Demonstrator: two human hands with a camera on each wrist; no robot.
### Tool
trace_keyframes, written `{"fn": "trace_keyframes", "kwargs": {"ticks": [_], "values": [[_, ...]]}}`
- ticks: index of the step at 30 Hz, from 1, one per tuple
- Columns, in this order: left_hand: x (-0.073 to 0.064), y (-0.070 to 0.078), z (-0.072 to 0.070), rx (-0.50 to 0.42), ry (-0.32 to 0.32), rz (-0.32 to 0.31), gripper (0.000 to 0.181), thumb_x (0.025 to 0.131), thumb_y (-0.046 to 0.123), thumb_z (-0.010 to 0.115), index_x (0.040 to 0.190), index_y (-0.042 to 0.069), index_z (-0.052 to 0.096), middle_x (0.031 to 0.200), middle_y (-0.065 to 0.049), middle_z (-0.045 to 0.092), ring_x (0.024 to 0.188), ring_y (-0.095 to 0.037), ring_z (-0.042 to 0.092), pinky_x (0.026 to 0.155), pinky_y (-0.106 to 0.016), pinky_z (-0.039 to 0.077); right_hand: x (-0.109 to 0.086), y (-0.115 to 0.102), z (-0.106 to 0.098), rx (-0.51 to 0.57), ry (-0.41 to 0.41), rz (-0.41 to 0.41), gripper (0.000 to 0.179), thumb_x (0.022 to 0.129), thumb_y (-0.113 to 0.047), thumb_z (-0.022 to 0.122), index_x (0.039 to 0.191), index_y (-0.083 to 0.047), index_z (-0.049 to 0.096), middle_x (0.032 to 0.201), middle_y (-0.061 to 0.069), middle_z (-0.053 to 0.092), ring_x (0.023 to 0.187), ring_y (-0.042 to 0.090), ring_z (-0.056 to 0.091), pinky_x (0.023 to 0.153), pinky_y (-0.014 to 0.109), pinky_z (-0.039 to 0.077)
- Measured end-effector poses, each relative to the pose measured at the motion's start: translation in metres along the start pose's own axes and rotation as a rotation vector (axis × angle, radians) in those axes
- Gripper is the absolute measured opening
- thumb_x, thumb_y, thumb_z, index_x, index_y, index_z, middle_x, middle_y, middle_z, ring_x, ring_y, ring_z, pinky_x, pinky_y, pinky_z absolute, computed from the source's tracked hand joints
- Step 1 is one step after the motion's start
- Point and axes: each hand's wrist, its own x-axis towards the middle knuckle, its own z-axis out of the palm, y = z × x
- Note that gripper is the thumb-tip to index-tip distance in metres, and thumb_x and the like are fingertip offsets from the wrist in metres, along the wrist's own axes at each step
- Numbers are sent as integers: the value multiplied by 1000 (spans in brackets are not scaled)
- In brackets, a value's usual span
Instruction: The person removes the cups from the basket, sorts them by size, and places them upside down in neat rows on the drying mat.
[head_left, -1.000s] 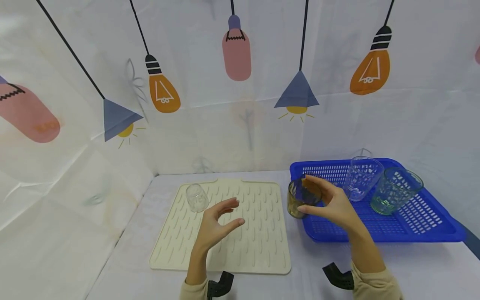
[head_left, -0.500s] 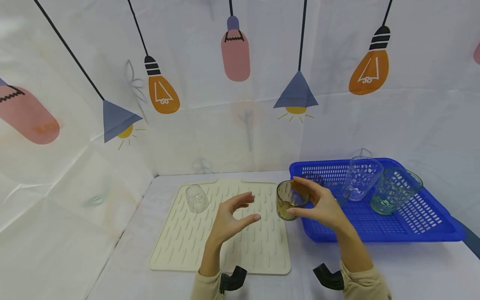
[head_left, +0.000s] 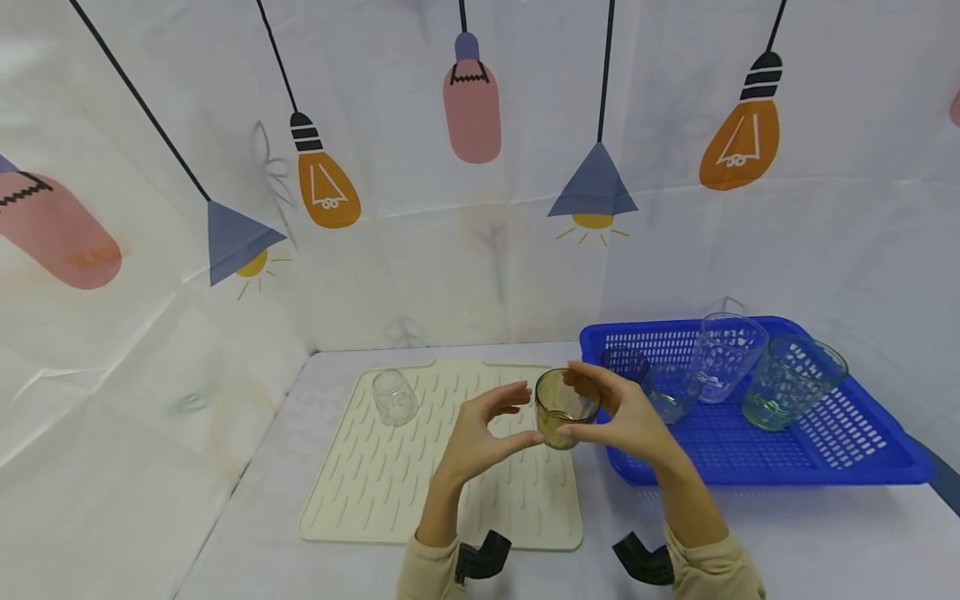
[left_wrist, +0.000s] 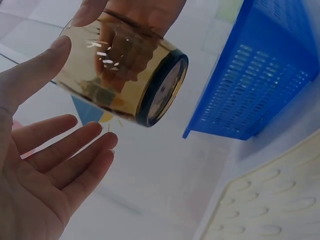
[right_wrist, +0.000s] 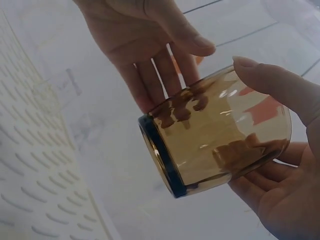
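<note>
An amber glass tumbler is held by my right hand, thumb on its near side and fingers round the far side. It hangs over the right part of a cream ridged mat, mouth up and a little tilted. Just left of the tumbler is my left hand, its thumb tip right at the glass wall and its fingers extended. In the left wrist view those fingers lie apart from the tumbler. The right wrist view shows the tumbler's thick base pointing toward the mat side.
A small clear glass lies on the mat's back left. To the right, a blue plastic basket holds a dark tumbler, a pale bluish glass, a tall clear glass and a green glass. A printed cloth hangs behind.
My right hand has carried the amber tumbler left from the basket's left edge to over the mat. My left hand has moved right toward it, and the two have come together.
</note>
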Motion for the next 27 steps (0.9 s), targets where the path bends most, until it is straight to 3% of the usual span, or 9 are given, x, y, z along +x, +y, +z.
{"fn": "trace_keyframes", "kwargs": {"ticks": [7,10,18,27], "values": [[-1,-29,9,-47,-9,-17,62,73,-2,78,129,-7,50,119,-20,62,109,-32,60,94,-41,49,2,0,7,19,-32,52,77,73,0,78,138,9,37,129,27,51,120,15,52,97,14,41],[-1,-30,11,-42,-9,-15,63,75,3,78,131,-4,50,120,-17,62,110,-28,60,96,-34,49,3,0,9,18,-47,52,77,74,-2,78,138,9,37,130,27,50,121,16,51,98,14,40],[1,-22,10,6,-23,-17,68,76,8,78,134,-5,45,121,-17,61,113,-27,59,96,-33,49,3,2,11,89,-83,4,74,76,5,74,137,15,32,133,36,41,122,-3,45,100,13,37],[2,-22,9,-9,-53,11,70,76,3,76,136,-6,41,122,-19,60,115,-32,56,97,-35,48,1,-1,3,61,-196,-6,80,79,2,72,143,10,25,144,32,32,135,20,34,104,15,34]]}}
